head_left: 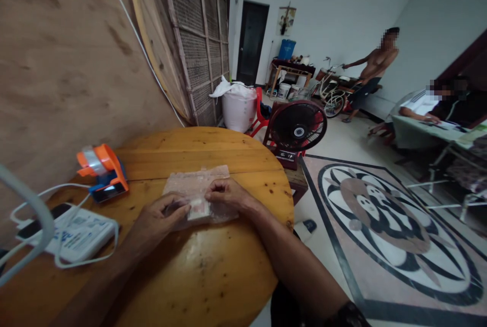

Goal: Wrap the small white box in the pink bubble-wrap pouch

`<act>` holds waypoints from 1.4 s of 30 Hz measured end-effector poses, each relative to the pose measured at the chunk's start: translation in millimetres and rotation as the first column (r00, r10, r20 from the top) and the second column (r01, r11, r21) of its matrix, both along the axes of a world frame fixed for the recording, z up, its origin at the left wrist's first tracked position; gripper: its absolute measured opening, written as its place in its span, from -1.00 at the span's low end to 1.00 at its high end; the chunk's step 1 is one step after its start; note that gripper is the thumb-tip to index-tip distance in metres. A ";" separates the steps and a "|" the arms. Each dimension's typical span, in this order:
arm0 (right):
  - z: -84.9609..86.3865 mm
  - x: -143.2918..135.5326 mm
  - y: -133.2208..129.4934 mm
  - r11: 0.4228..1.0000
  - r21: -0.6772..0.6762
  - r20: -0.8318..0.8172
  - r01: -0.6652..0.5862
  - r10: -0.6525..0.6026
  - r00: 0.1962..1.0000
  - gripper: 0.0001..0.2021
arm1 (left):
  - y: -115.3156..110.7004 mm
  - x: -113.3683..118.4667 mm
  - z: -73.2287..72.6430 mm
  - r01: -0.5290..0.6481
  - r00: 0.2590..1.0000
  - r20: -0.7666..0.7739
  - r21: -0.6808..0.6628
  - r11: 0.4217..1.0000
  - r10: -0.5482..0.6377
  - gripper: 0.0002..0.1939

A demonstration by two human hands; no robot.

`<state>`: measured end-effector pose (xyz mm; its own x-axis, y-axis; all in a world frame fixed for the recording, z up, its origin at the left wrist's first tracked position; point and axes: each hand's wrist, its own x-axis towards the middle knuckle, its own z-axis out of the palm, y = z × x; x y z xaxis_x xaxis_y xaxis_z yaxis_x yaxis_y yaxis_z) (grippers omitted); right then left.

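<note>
A sheet of clear bubble wrap (220, 172) lies on the round wooden table (213, 271). On its middle sits a small white packet (199, 208) with pinkish marks. My left hand (162, 215) is at the left side of the wrap, fingers curled round its edge beside the packet. From the right, my right hand (226, 194) reaches over the wrap, thumb and fingertips pressed together just above the packet's right end. What the right fingertips pinch is too small to make out.
An orange tape dispenser (101, 160), a white box (81, 235) and looped cables stand at the table's left. A fan (299, 126) is beyond the right edge. Two people are farther back, one near a bicycle (335, 98).
</note>
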<state>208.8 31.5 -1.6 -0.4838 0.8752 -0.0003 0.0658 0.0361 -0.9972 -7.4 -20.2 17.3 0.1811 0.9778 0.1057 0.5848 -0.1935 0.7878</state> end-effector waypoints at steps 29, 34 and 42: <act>-0.5 2.2 -0.9 0.996 -0.083 0.001 0.013 -0.013 1.000 -0.68 | 0.7 0.4 -5.8 -0.005 1.000 0.009 -0.005 1.000 0.005 -0.63; 0.3 2.0 -1.4 0.995 -0.098 0.003 0.009 -0.009 1.000 -0.65 | 3.0 -1.4 -9.7 0.011 1.000 0.013 0.006 1.000 -0.011 -0.64; -2.0 3.0 -0.6 0.996 -0.090 -0.006 0.012 -0.012 1.000 -0.65 | 1.0 -1.1 -9.7 -0.001 1.000 -0.016 0.009 1.000 0.001 -0.66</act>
<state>211.7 30.9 -3.7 -0.4736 0.8774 -0.0764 0.0591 -0.0549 -0.9967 -8.4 -19.2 7.7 0.1817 0.9770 0.1114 0.5976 -0.1996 0.7766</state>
